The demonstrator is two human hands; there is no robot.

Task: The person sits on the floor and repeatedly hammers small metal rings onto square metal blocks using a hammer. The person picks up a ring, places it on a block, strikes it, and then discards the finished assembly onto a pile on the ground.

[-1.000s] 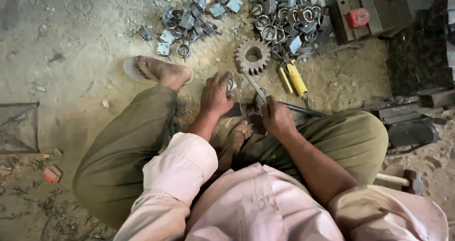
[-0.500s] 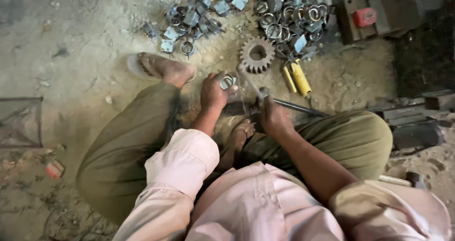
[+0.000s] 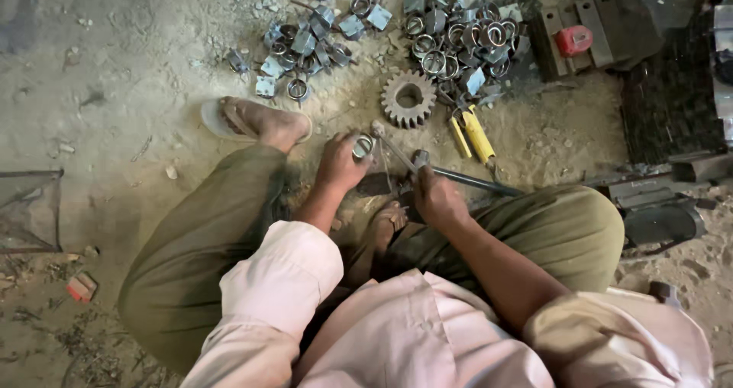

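I sit on a dirt floor with knees spread. My left hand (image 3: 340, 163) grips a small metal ring piece (image 3: 363, 145) close to the ground. My right hand (image 3: 435, 197) is closed around a slim metal tool (image 3: 393, 148) whose tip points up-left toward the ring. A long dark metal bar (image 3: 477, 182) lies under my right hand and runs to the right. Just beyond the hands lies a toothed gear wheel (image 3: 408, 99).
Two heaps of metal rings and brackets (image 3: 458, 41) (image 3: 305, 41) lie on the far floor. Yellow-handled pliers (image 3: 473, 135) rest by the gear. A block with a red part (image 3: 573, 38) sits at upper right; my sandalled foot (image 3: 256, 121) is left.
My left hand has lifted the ring piece slightly and turned it. My right hand has shifted on the tool. The view has drifted a little.
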